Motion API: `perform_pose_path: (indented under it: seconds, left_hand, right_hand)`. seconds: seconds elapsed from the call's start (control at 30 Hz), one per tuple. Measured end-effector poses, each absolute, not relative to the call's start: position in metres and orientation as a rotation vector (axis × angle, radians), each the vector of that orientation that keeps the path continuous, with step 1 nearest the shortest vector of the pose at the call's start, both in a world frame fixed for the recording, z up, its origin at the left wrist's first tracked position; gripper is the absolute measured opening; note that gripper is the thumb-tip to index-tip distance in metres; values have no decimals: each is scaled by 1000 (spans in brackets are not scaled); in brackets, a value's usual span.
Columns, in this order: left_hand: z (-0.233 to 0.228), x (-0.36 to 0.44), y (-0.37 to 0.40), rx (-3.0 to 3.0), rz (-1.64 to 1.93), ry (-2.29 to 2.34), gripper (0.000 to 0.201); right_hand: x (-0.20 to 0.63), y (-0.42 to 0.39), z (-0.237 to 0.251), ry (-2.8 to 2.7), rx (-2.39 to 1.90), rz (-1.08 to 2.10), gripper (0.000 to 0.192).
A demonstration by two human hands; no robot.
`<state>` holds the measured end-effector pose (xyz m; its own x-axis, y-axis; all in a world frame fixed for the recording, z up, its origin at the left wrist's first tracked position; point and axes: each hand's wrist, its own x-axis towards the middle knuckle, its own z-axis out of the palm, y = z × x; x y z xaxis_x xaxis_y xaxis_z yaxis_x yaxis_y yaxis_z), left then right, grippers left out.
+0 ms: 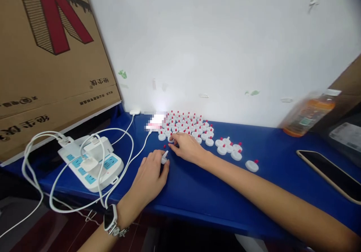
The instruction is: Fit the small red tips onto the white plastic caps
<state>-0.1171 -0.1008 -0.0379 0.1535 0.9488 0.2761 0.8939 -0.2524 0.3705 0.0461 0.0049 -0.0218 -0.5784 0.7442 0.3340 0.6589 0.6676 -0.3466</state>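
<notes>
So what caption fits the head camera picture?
Two hands handle small white round plastic caps with red tips on a blue table.

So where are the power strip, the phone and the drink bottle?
power strip (93, 161): head view, on its white top face.
phone (329, 174): head view, middle of its dark screen.
drink bottle (308, 115): head view, on its orange body.

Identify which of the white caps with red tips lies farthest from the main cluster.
The lone white cap at the far right, toward the phone. It sits by itself on the blue table, past the small group of caps, well away from both hands.
</notes>
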Motion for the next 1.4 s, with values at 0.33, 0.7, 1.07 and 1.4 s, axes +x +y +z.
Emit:
perform_pose_path:
  seconds: [0.33, 0.7, 1.07, 1.4]
  left_hand:
    - [-28, -117, -94, 2290, 598, 1771, 21]
    - [-7, -44, -51, 2494, 652, 1342, 18]
    - [-33, -47, -52, 2385, 685, 1135, 23]
    - [-28, -50, -55, 2557, 644, 1048, 20]
  right_hand:
    - [56, -4, -28, -2329, -1116, 239, 9]
    - [141, -14, -20, -1415, -986, 1020, 36]
    - [147, -26, -14, -1547, -880, 1258, 44]
    - [156, -27, -11, -1643, -841, 1339, 41]
